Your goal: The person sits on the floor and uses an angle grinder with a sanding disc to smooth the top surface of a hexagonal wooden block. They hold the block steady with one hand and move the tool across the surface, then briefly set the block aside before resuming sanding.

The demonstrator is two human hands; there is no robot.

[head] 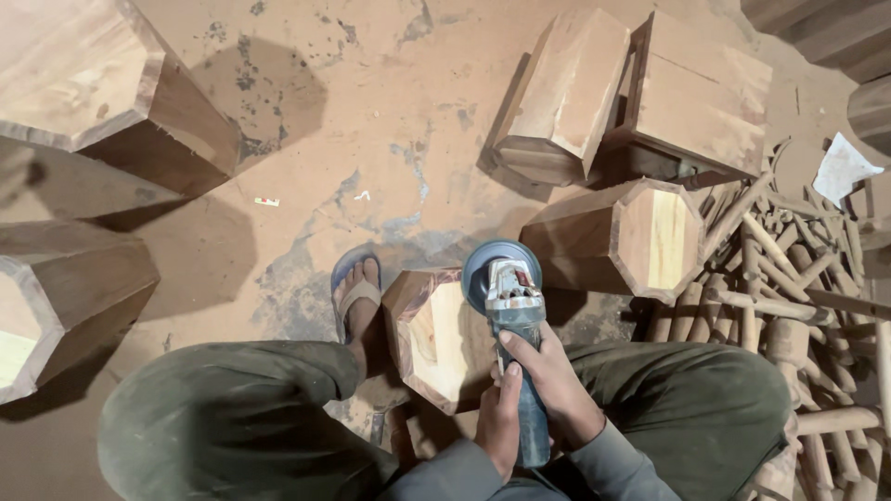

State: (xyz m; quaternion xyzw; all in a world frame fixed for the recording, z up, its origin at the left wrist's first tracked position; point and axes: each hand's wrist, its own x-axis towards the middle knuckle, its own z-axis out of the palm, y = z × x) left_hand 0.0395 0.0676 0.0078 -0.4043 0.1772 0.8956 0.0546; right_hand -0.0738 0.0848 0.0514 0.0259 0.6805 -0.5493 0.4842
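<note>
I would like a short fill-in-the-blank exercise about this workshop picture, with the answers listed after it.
1. Both hands grip an angle ____ whose disc meets the wood.
2. The wooden block under the tool has an ____ end face.
3. The person's foot wears a ____.
4. The left hand and the right hand hold the tool's ____.

Missing words: grinder; octagonal; sandal; body

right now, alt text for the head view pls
Both hands, left hand and right hand, grip an angle grinder against an octagonal wooden block between the person's knees. Similar blocks and turned wooden spindles lie around on the dusty floor.
</note>
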